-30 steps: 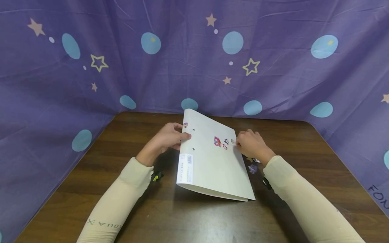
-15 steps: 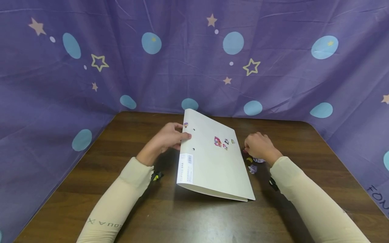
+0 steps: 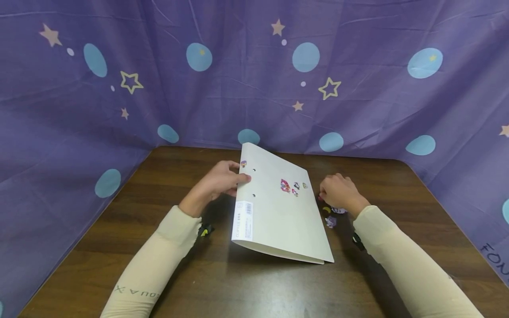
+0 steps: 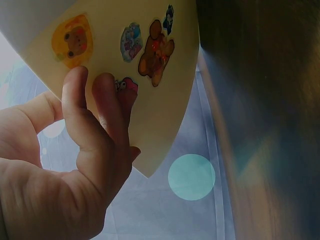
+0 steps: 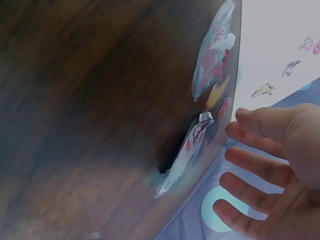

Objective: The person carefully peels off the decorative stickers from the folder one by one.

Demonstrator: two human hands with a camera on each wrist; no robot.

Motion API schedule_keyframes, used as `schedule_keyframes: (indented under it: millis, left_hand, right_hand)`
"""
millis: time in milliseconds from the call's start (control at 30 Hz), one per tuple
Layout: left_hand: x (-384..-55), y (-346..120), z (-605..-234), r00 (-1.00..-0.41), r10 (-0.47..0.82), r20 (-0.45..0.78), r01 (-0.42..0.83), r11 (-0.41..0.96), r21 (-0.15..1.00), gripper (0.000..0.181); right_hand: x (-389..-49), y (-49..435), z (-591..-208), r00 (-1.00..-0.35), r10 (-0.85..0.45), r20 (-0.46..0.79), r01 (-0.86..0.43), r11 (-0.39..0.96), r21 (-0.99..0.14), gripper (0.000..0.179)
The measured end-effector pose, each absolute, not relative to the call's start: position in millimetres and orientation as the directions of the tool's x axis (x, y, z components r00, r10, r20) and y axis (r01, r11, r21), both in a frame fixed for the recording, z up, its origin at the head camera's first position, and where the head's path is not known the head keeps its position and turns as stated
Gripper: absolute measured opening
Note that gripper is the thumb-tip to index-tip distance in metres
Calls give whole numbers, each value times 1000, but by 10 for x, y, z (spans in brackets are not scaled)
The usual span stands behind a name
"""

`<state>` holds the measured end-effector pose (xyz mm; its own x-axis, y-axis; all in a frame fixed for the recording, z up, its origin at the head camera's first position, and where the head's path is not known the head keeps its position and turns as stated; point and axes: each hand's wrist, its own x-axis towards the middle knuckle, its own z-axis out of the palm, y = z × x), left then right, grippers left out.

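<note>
A white clip file folder (image 3: pixel 280 225) is held tilted over the table by my left hand (image 3: pixel 218 180), which grips its spine edge with the thumb on top and the fingers underneath. Several small stickers (image 3: pixel 285 185) are on its upper cover. The left wrist view shows the folder's other face, bearing a brown bear sticker (image 4: pixel 156 55) and an orange one (image 4: pixel 73 41). To the right of the folder, my right hand (image 3: pixel 341 192) hovers close to loose stickers (image 3: pixel 330 221). Its fingers are loosely bent, and I see nothing between them in the right wrist view.
Loose stickers (image 5: pixel 184 154) lie on the brown wooden table (image 3: pixel 381 185) beside the folder's right edge, one a yellow crescent (image 3: pixel 326 210). A purple curtain (image 3: pixel 254 66) with stars and blue spots hangs behind and along the sides.
My right hand has left the folder's right edge and moved right, over the loose stickers; a small sticker now shows near that edge. The left hand and folder have stayed put.
</note>
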<state>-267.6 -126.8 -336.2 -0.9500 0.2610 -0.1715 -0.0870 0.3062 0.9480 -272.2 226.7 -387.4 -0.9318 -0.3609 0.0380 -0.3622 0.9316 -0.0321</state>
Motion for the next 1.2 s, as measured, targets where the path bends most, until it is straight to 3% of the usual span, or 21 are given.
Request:
schedule_keyframes:
  millis: [133,267,467,633,1200]
  left_hand:
    - [-2676,-1267,-3372,-949,264,-170,-86,302,949,53]
    - [-2675,-1269,-3381,-950,264,-168,-84,303,949,54]
    - [-2673,-1264,-3383,-948,266,-174,-91,298,950,54]
    - [-2672,-1257,-3377,-948,267,-175,-92,296,951,54]
    - [-2678,-1255,-3359,-949,262,-172,-87,308,948,53]
  right_hand:
    - [-2743,2229,-3898,-924,-373,85,-378,925,-49,23]
    - [-2782,2169,-3919,-913,-391,118,-401,914,-71,9]
    - [-2855,2125,-3954,-908,-407,101,-418,898,-139,28]
    - [-2906,2129,-3985,-900,-424,100,-435,885,-163,32]
    - [-2970,2094,-3982,-892,-443,87,-452,879,-153,29]
